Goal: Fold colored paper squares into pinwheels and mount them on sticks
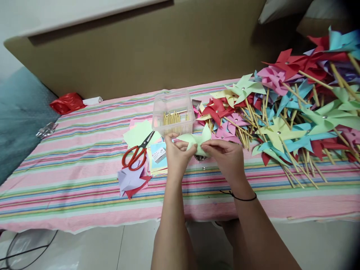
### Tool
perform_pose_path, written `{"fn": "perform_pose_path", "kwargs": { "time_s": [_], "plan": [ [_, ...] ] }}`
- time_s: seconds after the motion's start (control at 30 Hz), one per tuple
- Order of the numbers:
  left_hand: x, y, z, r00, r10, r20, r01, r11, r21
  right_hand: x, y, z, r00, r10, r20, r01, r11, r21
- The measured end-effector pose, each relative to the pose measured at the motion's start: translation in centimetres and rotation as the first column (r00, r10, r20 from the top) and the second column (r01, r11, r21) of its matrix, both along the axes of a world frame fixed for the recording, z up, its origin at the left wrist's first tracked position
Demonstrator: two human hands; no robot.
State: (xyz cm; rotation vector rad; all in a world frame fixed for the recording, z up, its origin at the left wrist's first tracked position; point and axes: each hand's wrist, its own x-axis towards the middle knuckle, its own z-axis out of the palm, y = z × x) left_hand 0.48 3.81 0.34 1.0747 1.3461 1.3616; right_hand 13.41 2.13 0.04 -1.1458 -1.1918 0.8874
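A light green paper pinwheel point(199, 139) with curled blades is held up between my two hands, without a stick that I can see. My left hand point(180, 152) pinches its left side, thumb in front. From the right, my right hand point(223, 152) grips another blade between thumb and fingertips. Just behind the paper stands a clear plastic box point(160, 108) holding short wooden sticks point(172, 118). Below the pinwheel, partly covered by it, small shiny metal pieces point(200, 158) show, and one small fastener point(204, 168) lies on the cloth.
Orange-handled scissors point(132, 159) rest on stacked coloured paper point(137, 134) to the left, near a purple cut sheet point(131, 180). Finished pinwheels point(278, 133) on sticks are heaped at the right. A red plastic bag point(67, 103) lies far left on the striped cloth point(84, 165).
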Motion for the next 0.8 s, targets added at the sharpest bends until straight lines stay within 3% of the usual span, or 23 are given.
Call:
{"fn": "perform_pose_path", "kwargs": {
  "time_s": [0.23,0.53,0.8],
  "plan": [
    [-0.04,0.04,0.21,0.998,-0.024,0.064,0.024,1.0,0.001,0.22,-0.01,0.02,1.0,-0.011,0.008,0.011,1.0,-0.015],
    [-0.03,-0.22,0.65,0.992,-0.076,0.097,0.073,0.997,0.033,0.41,0.21,0.02,0.99,-0.001,0.143,-0.02,0.989,0.149],
    [-0.05,-0.24,0.54,0.986,-0.125,0.107,0.117,0.99,0.084,0.55,0.29,-0.36,0.986,-0.007,0.164,-0.02,0.987,0.162]
  ]
}}
